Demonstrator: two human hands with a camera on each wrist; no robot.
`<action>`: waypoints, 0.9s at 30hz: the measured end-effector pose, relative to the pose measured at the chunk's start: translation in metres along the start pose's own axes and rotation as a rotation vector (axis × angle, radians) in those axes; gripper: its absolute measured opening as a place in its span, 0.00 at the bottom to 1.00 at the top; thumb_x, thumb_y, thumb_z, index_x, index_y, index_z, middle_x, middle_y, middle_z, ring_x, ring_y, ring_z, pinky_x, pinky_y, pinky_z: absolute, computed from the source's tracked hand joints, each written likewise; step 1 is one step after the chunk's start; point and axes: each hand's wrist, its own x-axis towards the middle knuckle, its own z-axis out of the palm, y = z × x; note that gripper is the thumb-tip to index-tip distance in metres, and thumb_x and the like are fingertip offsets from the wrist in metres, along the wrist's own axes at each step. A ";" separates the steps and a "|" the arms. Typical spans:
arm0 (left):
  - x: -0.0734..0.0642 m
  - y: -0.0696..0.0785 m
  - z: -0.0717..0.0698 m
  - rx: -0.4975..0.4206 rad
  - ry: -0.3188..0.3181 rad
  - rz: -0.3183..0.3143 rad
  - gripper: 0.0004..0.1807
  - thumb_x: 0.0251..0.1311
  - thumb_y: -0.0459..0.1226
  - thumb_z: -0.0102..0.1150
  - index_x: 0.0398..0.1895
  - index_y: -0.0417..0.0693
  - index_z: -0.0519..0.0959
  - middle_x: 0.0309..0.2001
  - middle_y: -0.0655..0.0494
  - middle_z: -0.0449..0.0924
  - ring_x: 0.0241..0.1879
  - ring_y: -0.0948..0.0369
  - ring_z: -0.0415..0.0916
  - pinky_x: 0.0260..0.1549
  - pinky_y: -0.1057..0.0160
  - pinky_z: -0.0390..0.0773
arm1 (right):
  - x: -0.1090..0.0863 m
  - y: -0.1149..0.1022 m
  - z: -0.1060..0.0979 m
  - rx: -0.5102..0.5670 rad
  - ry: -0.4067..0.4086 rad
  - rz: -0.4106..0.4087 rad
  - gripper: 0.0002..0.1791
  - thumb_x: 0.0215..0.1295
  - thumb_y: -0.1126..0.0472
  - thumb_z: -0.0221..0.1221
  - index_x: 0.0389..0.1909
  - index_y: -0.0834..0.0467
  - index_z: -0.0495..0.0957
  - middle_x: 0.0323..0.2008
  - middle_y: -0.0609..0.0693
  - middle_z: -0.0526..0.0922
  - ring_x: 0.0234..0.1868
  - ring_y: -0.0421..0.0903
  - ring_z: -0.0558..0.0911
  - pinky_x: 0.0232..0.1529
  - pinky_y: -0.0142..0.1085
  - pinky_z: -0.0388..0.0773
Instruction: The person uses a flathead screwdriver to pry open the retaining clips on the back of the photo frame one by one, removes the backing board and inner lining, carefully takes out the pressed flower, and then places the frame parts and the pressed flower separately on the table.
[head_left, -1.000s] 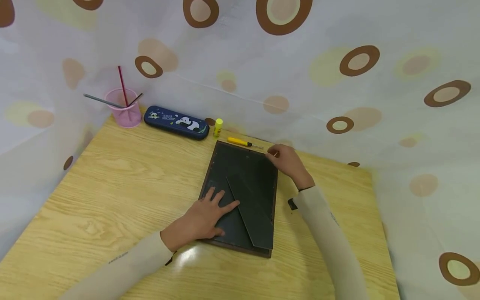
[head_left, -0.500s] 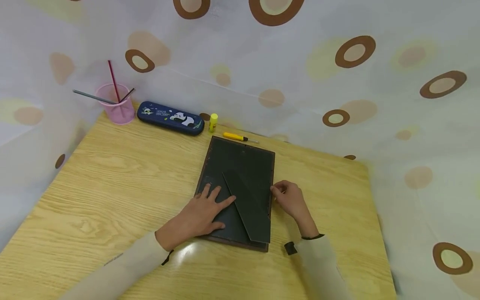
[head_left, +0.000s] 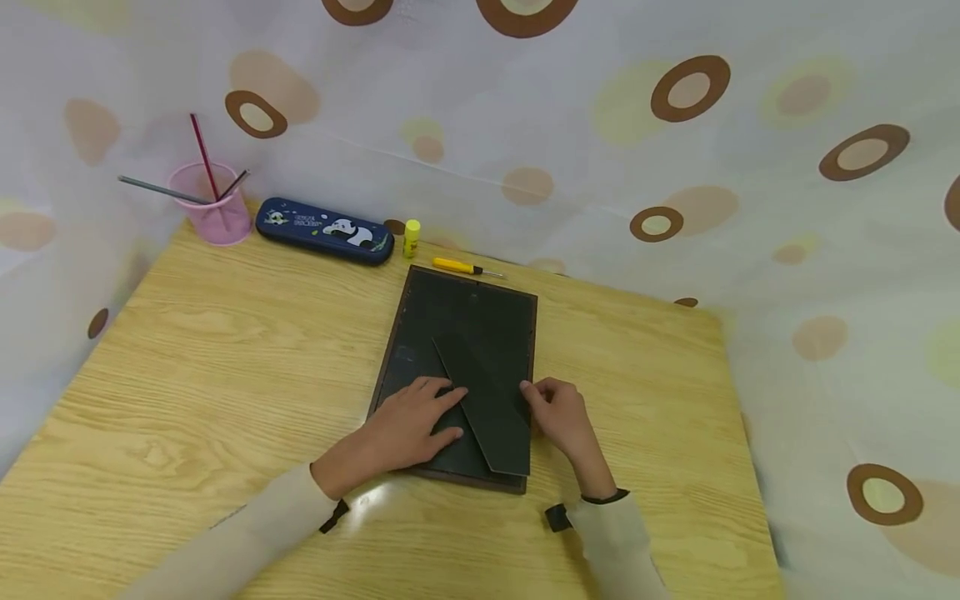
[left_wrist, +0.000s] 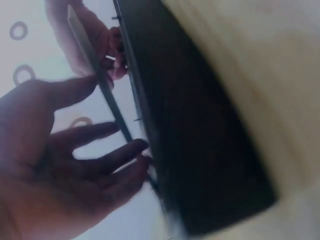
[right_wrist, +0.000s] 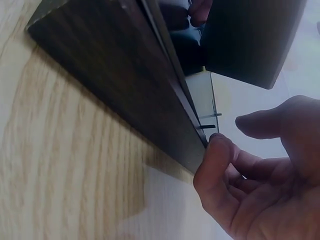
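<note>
A dark picture frame (head_left: 465, 312) lies back side up on the table, with an easel-back stand leg (head_left: 487, 400) slanting across its backing. My left hand (head_left: 405, 427) rests over the lower left of the backing, fingers spread. In the left wrist view its thumb touches the leg's edge and fingertips reach the backing. By the frame's right edge is my right hand (head_left: 561, 417), its fingers bent. The right wrist view shows a fingertip (right_wrist: 217, 142) at the frame's rim beside a small metal tab (right_wrist: 208, 126), while the thumb (right_wrist: 260, 126) stays apart.
Behind the frame lies a yellow-handled screwdriver (head_left: 457, 266), next to an upright glue stick (head_left: 411, 238). A navy panda pencil case (head_left: 324, 232) and a pink cup (head_left: 217, 217) with pencils stand at the back left. A patterned sheet (head_left: 585, 125) hangs behind the wooden table (head_left: 247, 367).
My right hand has come down along the frame's right side from its top right corner. My left hand's fingers have drawn together and shifted slightly toward the stand leg.
</note>
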 end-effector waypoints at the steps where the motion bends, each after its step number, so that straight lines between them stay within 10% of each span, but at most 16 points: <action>1: 0.001 0.000 0.002 -0.092 0.019 -0.027 0.30 0.70 0.48 0.59 0.70 0.46 0.71 0.65 0.43 0.71 0.64 0.47 0.68 0.57 0.48 0.74 | 0.000 0.000 0.000 0.006 -0.002 0.003 0.17 0.74 0.55 0.57 0.33 0.64 0.83 0.17 0.50 0.74 0.16 0.45 0.73 0.20 0.36 0.69; 7: 0.005 0.003 0.012 -0.741 0.092 -0.187 0.20 0.70 0.38 0.60 0.61 0.38 0.74 0.49 0.49 0.81 0.42 0.57 0.83 0.40 0.58 0.81 | -0.002 0.002 0.001 0.032 -0.001 0.014 0.17 0.74 0.55 0.57 0.32 0.64 0.83 0.18 0.51 0.75 0.16 0.45 0.74 0.19 0.36 0.70; 12: 0.005 0.009 0.021 -1.078 0.065 -0.257 0.20 0.69 0.32 0.59 0.59 0.35 0.68 0.39 0.45 0.85 0.36 0.53 0.86 0.35 0.58 0.84 | -0.004 0.000 0.001 0.048 -0.002 0.004 0.16 0.73 0.56 0.58 0.32 0.64 0.83 0.18 0.51 0.76 0.16 0.45 0.74 0.19 0.36 0.71; 21: 0.009 0.020 0.032 -1.264 0.136 -0.303 0.24 0.66 0.28 0.61 0.60 0.32 0.63 0.36 0.39 0.84 0.33 0.51 0.86 0.36 0.56 0.85 | -0.007 0.001 0.001 0.058 -0.009 0.005 0.14 0.73 0.57 0.58 0.34 0.64 0.83 0.18 0.51 0.76 0.16 0.46 0.75 0.19 0.36 0.70; 27: 0.012 0.026 0.030 -1.291 0.222 -0.340 0.44 0.64 0.27 0.62 0.76 0.40 0.45 0.34 0.41 0.84 0.30 0.54 0.85 0.37 0.58 0.84 | -0.007 0.003 0.000 0.062 0.014 0.012 0.15 0.73 0.57 0.58 0.33 0.65 0.84 0.20 0.52 0.78 0.16 0.46 0.77 0.20 0.36 0.74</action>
